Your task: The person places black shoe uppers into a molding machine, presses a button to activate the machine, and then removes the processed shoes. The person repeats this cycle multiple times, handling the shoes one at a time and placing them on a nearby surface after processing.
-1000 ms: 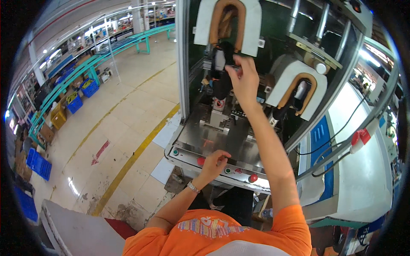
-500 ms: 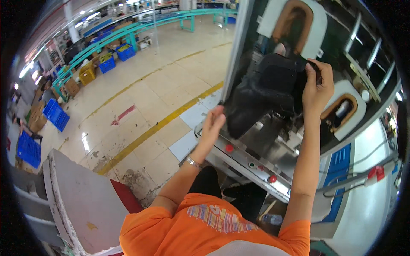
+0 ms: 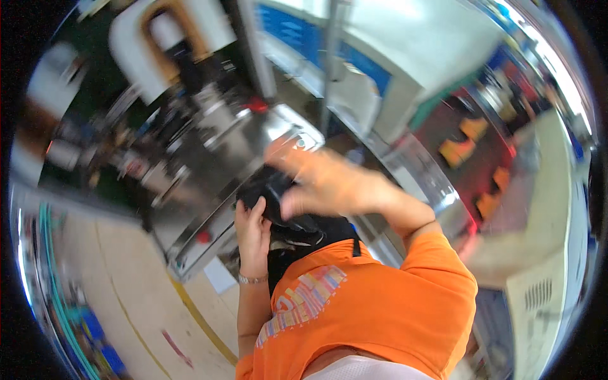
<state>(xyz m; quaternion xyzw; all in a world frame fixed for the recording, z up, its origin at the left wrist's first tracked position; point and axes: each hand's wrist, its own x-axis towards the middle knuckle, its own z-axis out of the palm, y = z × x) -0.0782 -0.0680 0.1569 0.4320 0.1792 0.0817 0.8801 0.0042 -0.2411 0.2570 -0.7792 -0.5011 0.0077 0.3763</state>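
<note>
A black, soft, leather-like piece [image 3: 269,190], perhaps a shoe upper, is close in front of my body, below the machine's front edge. My left hand [image 3: 252,231] is closed on its lower left side, the thumb lying over it. My right hand [image 3: 335,183] is smeared by motion just right of the piece. Its thumb and fingers look spread apart, with nothing visible between them. Whether it touches the piece I cannot tell. The machine's metal bed [image 3: 221,164] lies beyond my hands, under a white pad with a brown U-shaped rim [image 3: 149,44].
Red buttons [image 3: 202,237] line the machine's front edge. An upright metal post [image 3: 332,57] stands right of it. Further right, orange-yellow pieces [image 3: 457,152] lie on a dark, red-lit surface beside a cream-coloured cabinet [image 3: 538,272]. Tiled floor with yellow lines [image 3: 196,310] is at left.
My view has swung right. The black piece has come away from the machine's pad toward my body. My left hand has taken hold of it, and my right hand has let go.
</note>
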